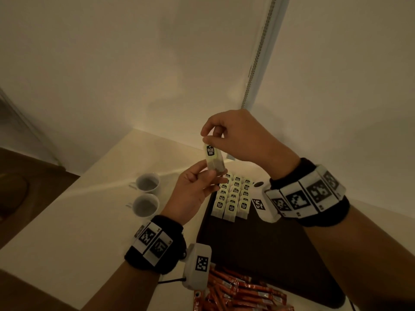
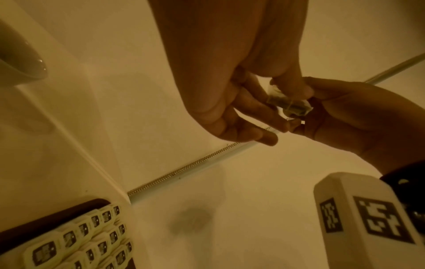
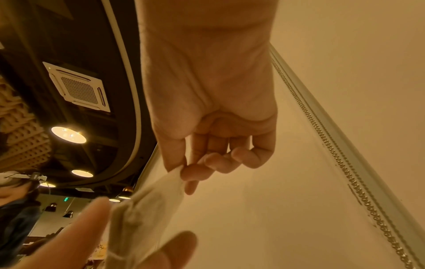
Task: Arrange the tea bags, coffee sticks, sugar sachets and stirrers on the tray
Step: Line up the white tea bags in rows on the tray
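A tea bag (image 1: pixel 215 163) with a pale green tag (image 1: pixel 210 151) hangs in the air above the far end of the dark tray (image 1: pixel 258 243). My left hand (image 1: pixel 208 170) pinches the bag's body from below. My right hand (image 1: pixel 205 136) pinches the top of the tag from above. In the left wrist view the tea bag (image 2: pixel 289 105) sits between the fingertips of both hands. In the right wrist view my right hand (image 3: pixel 181 168) pinches the upper edge of the tea bag (image 3: pixel 149 218). Three rows of tea bags (image 1: pixel 233 198) stand on the tray. A heap of orange coffee sticks (image 1: pixel 235 290) lies at the tray's near edge.
Two white cups (image 1: pixel 147 182) (image 1: pixel 144 206) stand on the white table (image 1: pixel 67 221) left of the tray. A wall rises right behind the table, with a bead chain (image 1: pixel 258 52) hanging down it. The table's left edge drops to a brown floor.
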The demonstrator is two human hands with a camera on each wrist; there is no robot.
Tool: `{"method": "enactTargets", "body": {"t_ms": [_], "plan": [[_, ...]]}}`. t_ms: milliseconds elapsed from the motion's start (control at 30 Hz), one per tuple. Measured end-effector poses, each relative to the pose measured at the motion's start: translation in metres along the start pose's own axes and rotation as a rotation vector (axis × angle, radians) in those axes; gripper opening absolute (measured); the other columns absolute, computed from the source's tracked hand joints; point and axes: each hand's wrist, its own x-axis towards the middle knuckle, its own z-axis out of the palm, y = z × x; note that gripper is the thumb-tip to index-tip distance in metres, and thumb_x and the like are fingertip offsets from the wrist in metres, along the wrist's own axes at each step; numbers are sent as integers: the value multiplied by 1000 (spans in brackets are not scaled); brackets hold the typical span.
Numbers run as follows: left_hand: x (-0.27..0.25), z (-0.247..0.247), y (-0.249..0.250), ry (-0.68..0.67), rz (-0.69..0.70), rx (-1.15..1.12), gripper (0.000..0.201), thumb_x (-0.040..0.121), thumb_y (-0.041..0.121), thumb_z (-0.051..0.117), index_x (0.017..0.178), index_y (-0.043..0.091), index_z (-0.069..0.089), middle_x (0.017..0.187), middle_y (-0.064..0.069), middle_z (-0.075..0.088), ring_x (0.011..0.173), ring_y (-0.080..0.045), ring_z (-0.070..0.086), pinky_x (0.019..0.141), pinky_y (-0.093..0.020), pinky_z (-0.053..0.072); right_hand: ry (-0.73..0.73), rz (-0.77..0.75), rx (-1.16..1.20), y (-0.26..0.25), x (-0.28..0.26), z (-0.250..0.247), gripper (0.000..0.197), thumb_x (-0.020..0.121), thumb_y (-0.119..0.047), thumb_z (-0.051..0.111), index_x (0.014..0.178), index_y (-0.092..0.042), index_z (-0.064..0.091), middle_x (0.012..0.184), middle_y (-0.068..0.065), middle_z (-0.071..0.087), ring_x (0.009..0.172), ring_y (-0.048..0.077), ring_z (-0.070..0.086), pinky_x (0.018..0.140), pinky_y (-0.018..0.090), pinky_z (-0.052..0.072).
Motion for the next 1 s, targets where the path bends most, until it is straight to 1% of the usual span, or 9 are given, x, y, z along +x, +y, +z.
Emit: {"method": "enactTargets", "body": {"t_ms": [100, 167, 267, 300, 400, 567, 700, 933, 1000], "plan": [[-2, -1, 3, 30, -3, -61, 9, 83, 21, 67, 89, 21, 74, 88, -1, 74, 76, -13, 69, 64, -19, 51, -4, 14, 23, -2, -1, -1, 14, 85, -28, 67, 97, -21, 71, 72, -9, 61, 54, -7, 49, 58, 10, 35], [-2, -1, 5, 40, -4, -66, 18, 81, 18, 58, 95, 14, 68, 94, -1, 73, 81, -15, 69, 65, -20, 51, 6, 31, 49, -2, -2, -1, 17, 85, -29, 66, 99, -21, 72, 74, -9, 61, 58, -6, 49, 61, 8, 37], [-3, -1, 6, 44, 1, -80, 10, 87, 19, 61, 91, 18, 70, 93, -3, 74, 82, -16, 70, 66, -21, 51, 39, 46, 116, -1, -7, 2, 19, 86, -26, 66, 101, -18, 73, 85, -3, 68, 70, 0, 55, 69, 9, 40], [-3, 0, 7, 50, 0, -104, 11, 87, 20, 62, 96, 20, 69, 96, -4, 73, 85, -19, 70, 67, -22, 52, 50, 40, 140, -1, -9, 3, 17, 86, -24, 65, 100, -17, 74, 87, -2, 71, 73, 0, 57, 70, 8, 41], [-3, 6, 10, 51, 40, -67, 38, 86, 22, 66, 121, 13, 54, 105, -4, 72, 96, -20, 69, 70, -24, 53, 73, 25, 179, 1, -14, 6, 13, 87, -21, 65, 93, -16, 75, 83, -3, 72, 70, 1, 60, 65, 6, 43], [0, 17, 14, 103, 176, 50, 17, 81, 19, 63, 97, 15, 65, 89, 0, 73, 79, -13, 67, 70, -23, 49, 195, -15, 269, 3, -22, 9, 9, 85, -21, 67, 83, -14, 72, 69, -12, 64, 64, -2, 57, 61, 7, 42], [1, 17, 13, 109, 205, 45, 23, 78, 21, 63, 100, 12, 63, 90, 2, 72, 80, -11, 67, 70, -22, 49, 287, -27, 311, 7, -26, 8, 10, 86, -20, 66, 81, -12, 71, 68, -9, 64, 66, 3, 56, 61, 10, 43], [1, 24, 2, 139, 185, -41, 17, 78, 18, 58, 91, 11, 67, 83, 1, 73, 74, -12, 68, 64, -18, 51, 300, 0, 320, 13, -29, 7, 10, 86, -20, 67, 81, -12, 71, 65, -11, 61, 61, 2, 55, 58, 7, 41], [1, 25, 0, 149, 168, -37, 20, 79, 18, 58, 95, 9, 66, 84, 0, 73, 74, -12, 69, 64, -18, 51, 308, -1, 316, 17, -30, 7, 10, 86, -19, 67, 81, -11, 71, 65, -11, 62, 60, 1, 55, 57, 7, 41]]}}
